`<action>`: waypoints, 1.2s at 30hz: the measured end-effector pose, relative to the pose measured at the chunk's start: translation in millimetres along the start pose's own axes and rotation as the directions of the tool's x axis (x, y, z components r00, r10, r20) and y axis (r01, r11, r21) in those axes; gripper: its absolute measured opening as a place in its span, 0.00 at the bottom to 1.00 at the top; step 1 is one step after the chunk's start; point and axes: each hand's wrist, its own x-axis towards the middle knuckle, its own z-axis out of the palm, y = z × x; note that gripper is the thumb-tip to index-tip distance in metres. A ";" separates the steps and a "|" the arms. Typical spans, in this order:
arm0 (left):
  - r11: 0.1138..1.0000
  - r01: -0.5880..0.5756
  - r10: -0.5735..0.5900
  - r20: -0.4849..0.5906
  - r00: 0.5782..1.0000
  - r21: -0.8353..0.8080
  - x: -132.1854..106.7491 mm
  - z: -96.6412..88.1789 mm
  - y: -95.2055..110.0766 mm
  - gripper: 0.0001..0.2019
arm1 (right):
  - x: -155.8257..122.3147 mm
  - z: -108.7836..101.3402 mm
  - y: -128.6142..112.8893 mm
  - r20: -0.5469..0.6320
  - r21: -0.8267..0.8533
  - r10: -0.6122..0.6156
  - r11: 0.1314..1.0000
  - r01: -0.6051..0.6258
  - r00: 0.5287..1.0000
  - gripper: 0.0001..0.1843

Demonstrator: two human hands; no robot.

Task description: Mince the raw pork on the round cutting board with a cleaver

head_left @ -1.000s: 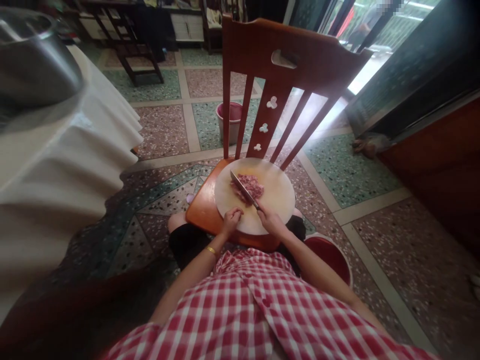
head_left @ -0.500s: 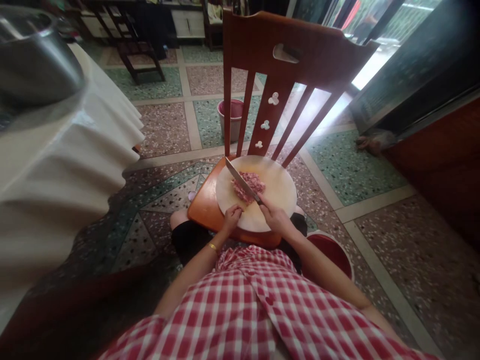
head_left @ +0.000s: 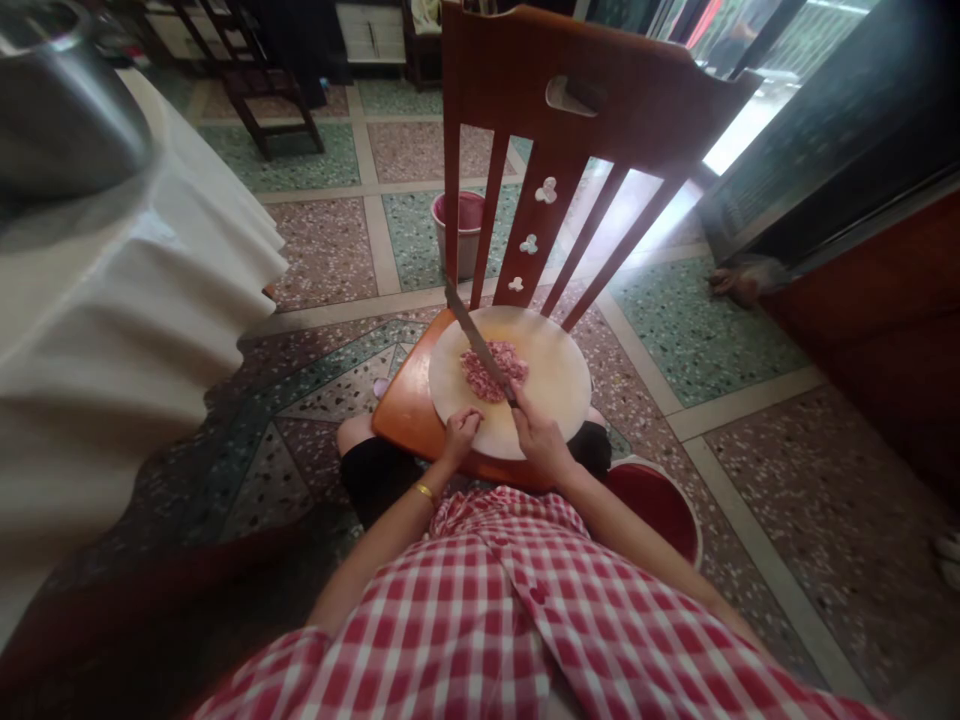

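Observation:
A round, pale cutting board lies on the seat of a wooden chair. Minced meat is heaped near its middle. My right hand is closed around the handle of a knife, whose long blade slants over the meat toward the far left, its tip past the board's rim. At the board's near-left edge rests my left hand, its fingers curled closed. Whether anything is inside those fingers cannot be seen.
The chair's slatted back rises beyond the board. A table with a white cloth and a large metal pot stands at left. One bin is behind the chair; a red bucket sits by my right leg.
The knife's blade has swung slightly, its tip now farther up and left. My right hand has shifted a little left. My left hand stays at the board's edge.

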 end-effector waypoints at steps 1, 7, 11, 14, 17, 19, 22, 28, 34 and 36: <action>1.000 0.007 -0.008 -0.027 1.000 -0.029 -0.8 0.4 1.1 0.07 | 0.6 3.9 2.7 0.046 -0.036 0.051 0.998 -0.049 0.998 0.26; 0.991 0.000 -0.008 -0.058 0.998 -0.131 -1.4 -1.2 5.4 0.06 | -1.0 -4.5 2.8 0.049 -0.012 0.021 1.000 -0.020 0.999 0.26; 0.993 0.011 -0.022 -0.090 0.996 -0.113 1.8 -3.6 1.5 0.06 | 3.7 -3.0 0.5 -0.011 0.001 0.000 1.000 0.000 1.000 0.26; 0.994 0.042 -0.049 -0.073 0.996 -0.097 3.8 -4.4 -1.6 0.06 | 7.6 2.4 10.3 0.101 -0.047 0.111 0.993 -0.106 0.989 0.25; 0.997 0.036 -0.039 -0.048 0.998 -0.068 4.4 -4.6 -3.2 0.06 | 7.2 -6.3 9.9 0.085 0.000 0.074 0.997 -0.074 0.994 0.25; 0.999 0.017 -0.019 -0.039 0.999 -0.044 3.9 -4.6 -3.5 0.06 | 6.4 -12.7 3.5 0.003 0.062 -0.022 0.998 0.022 1.000 0.26; 1.000 0.007 -0.008 -0.043 0.999 -0.026 2.7 -5.0 -2.7 0.06 | 6.9 -9.8 -0.1 -0.015 0.063 -0.031 0.998 0.032 0.999 0.28; 1.000 0.001 -0.001 -0.011 1.000 -0.005 1.6 -6.2 -1.9 0.06 | 8.3 -9.5 7.7 0.113 -0.024 0.071 0.997 -0.068 0.991 0.25; 1.000 0.001 0.000 -0.034 0.999 0.016 2.1 -5.5 -5.3 0.07 | 5.7 -0.4 9.1 0.065 0.024 0.017 1.000 -0.019 0.998 0.26; 1.000 0.009 -0.008 -0.029 1.000 0.018 1.7 -5.6 -4.5 0.07 | 3.8 5.8 16.1 0.131 -0.010 0.085 0.996 -0.085 0.988 0.25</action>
